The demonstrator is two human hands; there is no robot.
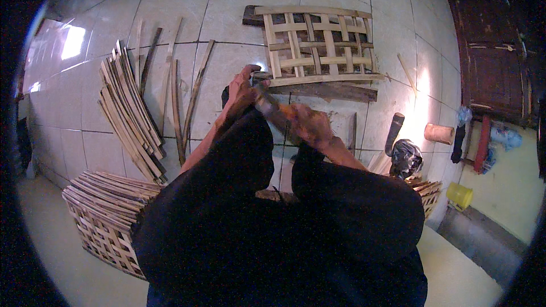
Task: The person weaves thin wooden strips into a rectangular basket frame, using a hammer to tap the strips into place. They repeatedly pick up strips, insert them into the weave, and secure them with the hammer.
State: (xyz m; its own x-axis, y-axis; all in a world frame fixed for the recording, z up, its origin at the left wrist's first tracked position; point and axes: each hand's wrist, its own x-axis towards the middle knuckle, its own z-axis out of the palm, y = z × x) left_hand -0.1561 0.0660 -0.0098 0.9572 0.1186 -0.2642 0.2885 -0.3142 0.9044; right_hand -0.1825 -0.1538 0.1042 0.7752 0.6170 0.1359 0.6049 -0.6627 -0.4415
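Note:
A woven lattice panel of pale wooden strips [333,61] lies on the floor ahead of me, raised on dark boards. At its near left corner my left hand [242,88] is closed, its fingers curled; whatever they hold there is too small to make out. My right hand [313,126] grips a tool with an orange handle [289,112] and a grey front part [267,99]. Motion blurs this tool, so its kind cannot be told. Its front end is close to my left hand.
Loose thin wooden strips [128,105] lie in a fan at the left. Below them stands a stack of woven panels [108,210]. On the right are a dark curved object [393,131], a black plastic bag [407,158], an orange-brown cylinder [439,133] and a yellow bucket [459,195].

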